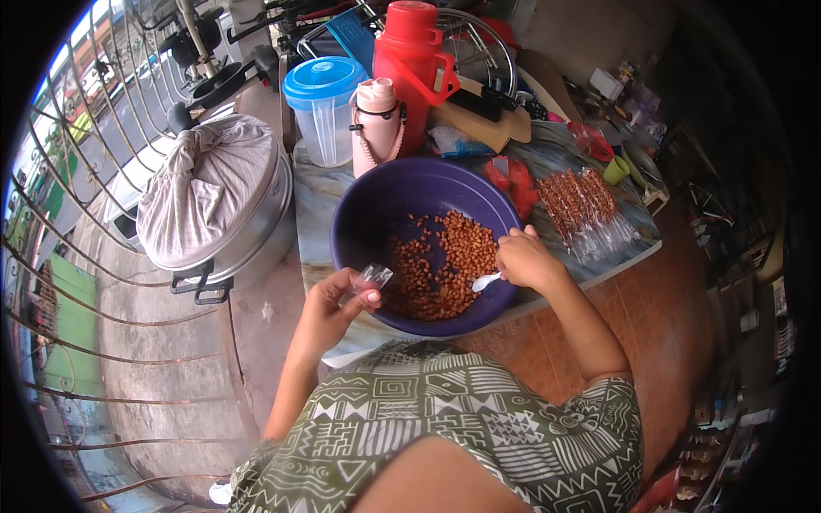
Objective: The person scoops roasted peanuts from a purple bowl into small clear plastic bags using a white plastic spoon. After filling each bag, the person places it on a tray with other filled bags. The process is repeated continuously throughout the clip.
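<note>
In front of me a deep purple basin (363, 205) stands on the marbled table, with reddish-brown peanuts (466, 244) spread over its bottom. My left hand (336, 301) pinches a small clear plastic bag (376, 274) over the basin's near left rim. The bag looks empty. At the right rim my right hand (532, 259) is closed round a white plastic spoon (486, 280), whose bowl points down at the peanuts. Whether the spoon carries any peanuts I cannot make out. Several filled clear packets of peanuts (577, 205) lie side by side to the right of the basin.
Behind the basin stand a blue-lidded clear container (325, 107), a pink bottle (375, 128) and a red thermos jug (409, 68). A large metal pot (256, 227) under a tied cloth (205, 184) is at left, beside a metal grille. A red plastic bag (511, 181) lies behind the packets.
</note>
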`<action>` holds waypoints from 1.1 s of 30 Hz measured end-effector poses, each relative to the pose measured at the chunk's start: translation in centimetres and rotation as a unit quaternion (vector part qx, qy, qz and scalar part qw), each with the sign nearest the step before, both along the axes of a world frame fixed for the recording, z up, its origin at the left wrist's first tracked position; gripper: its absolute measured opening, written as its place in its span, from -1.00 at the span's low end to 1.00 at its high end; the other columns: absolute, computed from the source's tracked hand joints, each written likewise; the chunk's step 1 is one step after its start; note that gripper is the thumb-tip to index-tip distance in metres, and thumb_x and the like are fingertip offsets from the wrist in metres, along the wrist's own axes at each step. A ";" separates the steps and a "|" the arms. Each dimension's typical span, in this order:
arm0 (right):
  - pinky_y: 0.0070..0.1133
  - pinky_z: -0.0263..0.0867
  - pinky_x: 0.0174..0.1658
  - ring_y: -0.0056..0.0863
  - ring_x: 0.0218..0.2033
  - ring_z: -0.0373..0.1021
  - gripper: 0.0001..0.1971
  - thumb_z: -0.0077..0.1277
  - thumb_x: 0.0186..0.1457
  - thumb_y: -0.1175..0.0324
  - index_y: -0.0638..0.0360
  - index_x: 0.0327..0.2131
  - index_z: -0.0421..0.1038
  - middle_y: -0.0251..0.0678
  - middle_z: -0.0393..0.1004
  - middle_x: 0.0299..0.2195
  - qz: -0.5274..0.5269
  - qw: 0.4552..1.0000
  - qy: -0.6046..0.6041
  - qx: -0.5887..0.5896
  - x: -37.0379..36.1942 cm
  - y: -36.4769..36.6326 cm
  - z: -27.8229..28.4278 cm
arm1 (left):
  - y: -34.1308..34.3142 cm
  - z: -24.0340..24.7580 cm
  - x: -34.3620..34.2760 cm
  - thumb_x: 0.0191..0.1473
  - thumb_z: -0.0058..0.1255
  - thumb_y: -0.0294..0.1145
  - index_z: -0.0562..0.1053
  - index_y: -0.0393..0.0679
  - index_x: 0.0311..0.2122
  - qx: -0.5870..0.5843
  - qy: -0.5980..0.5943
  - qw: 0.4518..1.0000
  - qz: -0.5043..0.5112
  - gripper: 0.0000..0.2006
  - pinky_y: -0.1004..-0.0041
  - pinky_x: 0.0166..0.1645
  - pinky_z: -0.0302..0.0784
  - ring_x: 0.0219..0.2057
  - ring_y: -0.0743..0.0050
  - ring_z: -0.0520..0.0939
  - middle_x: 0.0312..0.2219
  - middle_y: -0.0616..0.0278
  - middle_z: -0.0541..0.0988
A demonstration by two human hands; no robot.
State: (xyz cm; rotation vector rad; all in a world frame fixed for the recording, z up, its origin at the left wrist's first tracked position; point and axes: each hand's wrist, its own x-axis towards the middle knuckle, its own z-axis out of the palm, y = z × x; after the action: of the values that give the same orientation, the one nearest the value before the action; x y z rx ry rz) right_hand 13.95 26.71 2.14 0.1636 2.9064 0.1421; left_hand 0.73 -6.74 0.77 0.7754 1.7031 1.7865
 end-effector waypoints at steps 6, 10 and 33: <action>-0.24 0.22 -0.07 -0.20 -0.30 0.48 -0.93 0.12 -0.10 0.47 0.15 -0.57 0.58 -0.22 0.58 -0.44 -0.013 1.000 0.019 0.002 -1.4 0.5 1.3 | 0.0 0.6 0.4 0.29 0.01 -0.33 0.50 -0.25 -0.16 -0.035 0.042 0.998 0.009 -0.81 0.58 -0.24 0.46 -0.41 0.67 0.51 -0.47 0.38 0.51; -0.25 0.31 -0.23 -0.12 -0.34 0.51 -0.90 0.05 0.00 0.46 0.07 -0.36 0.52 -0.17 0.56 -0.44 -0.024 0.995 0.042 -0.089 -3.5 0.8 2.0 | 0.0 -0.4 0.3 0.37 -0.15 -0.19 0.48 -0.23 -0.09 -0.015 0.064 0.998 -0.007 -0.69 0.57 -0.24 0.45 -0.41 0.65 0.46 -0.47 0.37 0.46; -0.32 0.32 -0.23 -0.21 -0.21 0.50 -0.68 -0.04 0.00 0.61 0.05 -0.16 0.46 -0.15 0.56 -0.30 0.027 0.943 0.040 -0.328 -10.3 -0.1 -5.2 | -0.6 -1.1 -0.1 0.19 0.13 -0.46 0.50 -0.34 -0.20 0.034 0.000 0.999 0.002 -0.84 0.45 -0.10 0.57 -0.31 0.46 0.66 -0.36 0.12 0.66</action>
State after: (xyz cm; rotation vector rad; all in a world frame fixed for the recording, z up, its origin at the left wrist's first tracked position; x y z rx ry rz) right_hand 3.65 26.63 -3.08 -0.0289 2.8537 -0.8305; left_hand 0.65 -7.38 -0.33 0.8007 1.6520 1.8558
